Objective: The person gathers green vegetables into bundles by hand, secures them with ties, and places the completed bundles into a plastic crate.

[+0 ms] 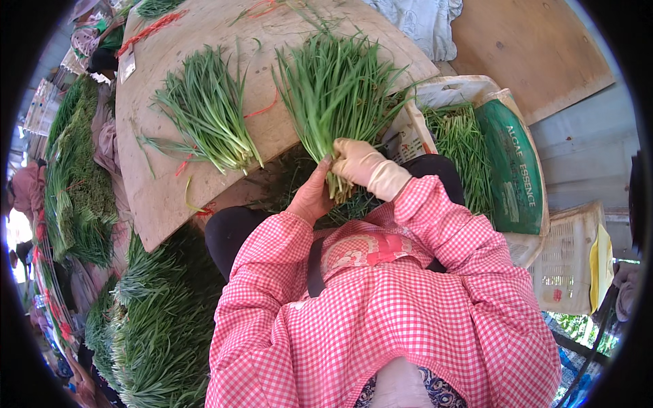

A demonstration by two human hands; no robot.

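A thick bunch of garlic chives (pixel 333 92) is between my hands, its leaves fanning out over the table edge and its pale stem ends toward my lap. My left hand (pixel 311 194), bare, wraps round the stems from the left, low down. From the right, my right hand (pixel 358 163), in a cream glove, closes its fingers on the same stems just above. A second, looser bunch of garlic chives (pixel 211 112) lies on the wooden table (pixel 146 143) to the left, stem ends facing me.
Right of my knee stands a white crate (pixel 469 83) with chives and a green panel (pixel 509 166). Big heaps of chives (pixel 160 326) fill the lower left. Red ties (pixel 153 30) lie on the table's far left. A person (pixel 88 34) is at the upper left.
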